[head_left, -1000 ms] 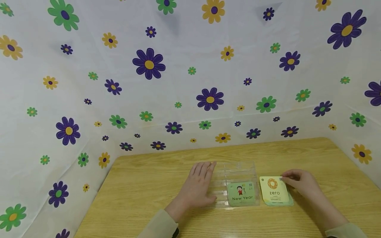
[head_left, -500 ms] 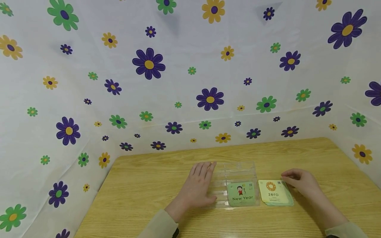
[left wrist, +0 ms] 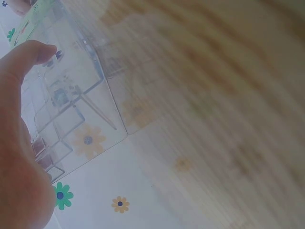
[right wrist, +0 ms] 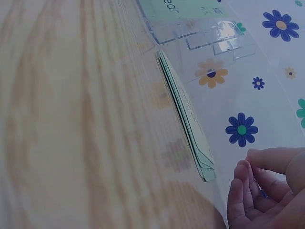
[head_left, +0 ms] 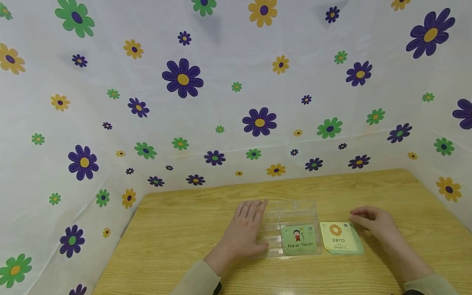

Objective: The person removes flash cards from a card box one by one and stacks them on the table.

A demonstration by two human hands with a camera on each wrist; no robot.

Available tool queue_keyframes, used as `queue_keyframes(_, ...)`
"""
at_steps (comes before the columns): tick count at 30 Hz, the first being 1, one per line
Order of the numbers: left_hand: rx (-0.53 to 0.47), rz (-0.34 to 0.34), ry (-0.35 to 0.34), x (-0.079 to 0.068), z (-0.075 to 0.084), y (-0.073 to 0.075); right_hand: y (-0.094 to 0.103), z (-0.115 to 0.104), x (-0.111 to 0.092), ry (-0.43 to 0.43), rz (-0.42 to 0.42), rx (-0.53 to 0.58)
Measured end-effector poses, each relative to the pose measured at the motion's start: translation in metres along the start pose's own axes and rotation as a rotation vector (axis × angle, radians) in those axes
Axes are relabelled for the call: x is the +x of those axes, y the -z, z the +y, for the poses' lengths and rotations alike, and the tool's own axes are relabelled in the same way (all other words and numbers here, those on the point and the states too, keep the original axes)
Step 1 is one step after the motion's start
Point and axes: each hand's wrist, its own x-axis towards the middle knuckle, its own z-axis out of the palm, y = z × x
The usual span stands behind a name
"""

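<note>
My left hand (head_left: 245,233) rests across the left side of a clear plastic tiered card holder (head_left: 280,209). In the left wrist view, its thumb (left wrist: 35,51) lies on the clear tiers. Green picture cards (head_left: 300,237), the front one reading "New Year", stand in the holder's right column. Just right of the holder lies a stack of flash cards (head_left: 339,238) with a pale yellow "zero" card on top. Beside the stack's far right corner is my right hand (head_left: 376,223), its fingers loosely curled, thumb and fingertips close together and holding nothing.
The wooden table (head_left: 191,237) carries the holder and the stack. A white sheet (head_left: 221,106) printed with flowers hangs behind the table and along both sides. In the right wrist view, the stack (right wrist: 183,114) shows edge-on, its cards slightly uneven.
The "zero" card has shifted slightly left and lies on the stack. My right fingertips have let go of its corner and drawn a little away. My left hand stays put.
</note>
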Motion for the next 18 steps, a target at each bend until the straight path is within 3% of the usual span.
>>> queue_keyframes(18,0.017,0.016,-0.007,-0.0006,-0.0008,-0.0006,-0.0003,-0.0047,-0.0022,0.029,0.004,-0.029)
